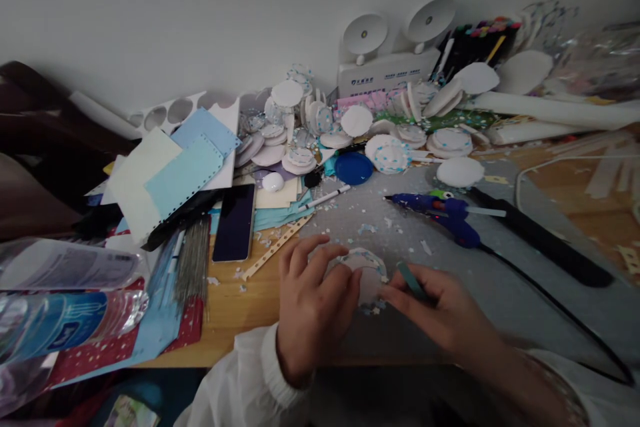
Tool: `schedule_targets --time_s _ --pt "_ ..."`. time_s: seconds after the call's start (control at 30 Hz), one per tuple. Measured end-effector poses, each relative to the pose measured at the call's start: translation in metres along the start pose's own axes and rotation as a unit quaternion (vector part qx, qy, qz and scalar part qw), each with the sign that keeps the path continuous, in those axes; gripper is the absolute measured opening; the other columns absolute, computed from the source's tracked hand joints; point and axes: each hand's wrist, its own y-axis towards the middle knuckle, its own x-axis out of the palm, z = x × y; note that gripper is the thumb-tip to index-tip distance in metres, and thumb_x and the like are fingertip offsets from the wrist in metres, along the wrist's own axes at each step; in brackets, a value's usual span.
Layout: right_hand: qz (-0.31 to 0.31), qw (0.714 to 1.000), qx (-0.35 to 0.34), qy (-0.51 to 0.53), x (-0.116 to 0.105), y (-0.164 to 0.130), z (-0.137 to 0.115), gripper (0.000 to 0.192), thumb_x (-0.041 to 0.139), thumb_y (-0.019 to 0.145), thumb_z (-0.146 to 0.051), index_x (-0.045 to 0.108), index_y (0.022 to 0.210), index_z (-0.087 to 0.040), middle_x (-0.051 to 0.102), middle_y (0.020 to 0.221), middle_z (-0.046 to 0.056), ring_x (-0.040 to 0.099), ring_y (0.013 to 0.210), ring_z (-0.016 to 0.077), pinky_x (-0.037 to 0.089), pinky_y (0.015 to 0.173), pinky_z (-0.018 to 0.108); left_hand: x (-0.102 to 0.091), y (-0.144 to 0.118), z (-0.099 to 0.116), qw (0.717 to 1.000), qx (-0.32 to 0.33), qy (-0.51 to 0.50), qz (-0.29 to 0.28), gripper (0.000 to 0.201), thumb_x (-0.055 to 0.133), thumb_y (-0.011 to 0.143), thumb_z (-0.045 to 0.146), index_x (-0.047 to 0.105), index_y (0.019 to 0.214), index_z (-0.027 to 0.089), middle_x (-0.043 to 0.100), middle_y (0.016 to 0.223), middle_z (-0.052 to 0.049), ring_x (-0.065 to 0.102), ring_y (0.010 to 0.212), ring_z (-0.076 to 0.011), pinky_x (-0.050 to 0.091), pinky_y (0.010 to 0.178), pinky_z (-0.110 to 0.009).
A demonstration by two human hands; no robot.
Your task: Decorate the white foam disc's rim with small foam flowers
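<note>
A round white disc [370, 283] with bits of blue and white confetti round its rim lies low on the grey cutting mat. My left hand [313, 310] curls over its left side, thumb and fingertips closed on the edge. Close to the disc's right edge is my right hand [437, 310], its fingers closed round a slim teal tool [411, 280]. The tool's working end is hidden, so its kind does not show. Star-shaped confetti [373, 310] lies at the disc's near edge.
A blue hot glue gun [450, 213] and a black bar [545, 240] lie at right, a cord trailing nearby. Behind are a blue lid [353, 168] and many decorated discs [387, 153]. A phone [234, 223], paper sheets [185, 170] and water bottles [75, 320] occupy the left.
</note>
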Motion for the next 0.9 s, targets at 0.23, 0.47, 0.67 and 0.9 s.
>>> schedule_targets --time_s 0.23,0.47,0.67,0.9 --pt "0.028 1.0 0.001 0.011 0.0095 -0.0029 0.0014 0.028 0.056 0.078 -0.04 0.054 0.058 -0.02 0.052 0.055 -0.001 0.048 0.054 0.0129 0.039 0.051 0.025 0.004 0.0 0.0082 0.999 -0.03 0.013 0.033 0.016 0.067 0.081 0.012 0.061 0.068 0.02 0.075 0.089 0.002 0.058 0.105 -0.0246 0.034 0.097 -0.043" --pt "0.033 0.999 0.023 0.027 0.0064 -0.0018 0.0073 0.029 0.057 0.076 -0.043 0.055 0.059 -0.02 0.051 0.055 -0.001 0.048 0.054 0.0131 0.039 0.052 0.025 0.0038 0.0012 0.0051 0.999 -0.042 -0.005 0.024 0.012 0.068 0.082 0.016 0.063 0.072 0.021 0.074 0.088 0.002 0.057 0.105 -0.0244 0.034 0.096 -0.044" --pt "0.04 0.997 0.041 0.043 0.0026 -0.0055 0.0041 0.032 0.057 0.075 -0.047 0.054 0.058 -0.02 0.05 0.056 -0.001 0.048 0.056 0.0139 0.041 0.052 0.026 -0.0023 0.0014 0.0038 0.998 -0.032 -0.037 -0.028 0.01 0.066 0.083 0.016 0.063 0.074 0.02 0.072 0.093 0.0 0.054 0.109 -0.025 0.036 0.097 -0.044" --pt "0.053 0.997 0.032 0.048 0.0061 -0.0068 0.0022 0.031 0.058 0.074 -0.045 0.053 0.056 -0.021 0.049 0.053 -0.001 0.046 0.053 0.0129 0.038 0.051 0.025 0.0008 0.0004 0.0026 1.0 -0.017 0.001 -0.008 0.01 0.065 0.083 0.014 0.063 0.076 0.02 0.071 0.085 0.001 0.056 0.103 -0.0235 0.033 0.098 -0.045"
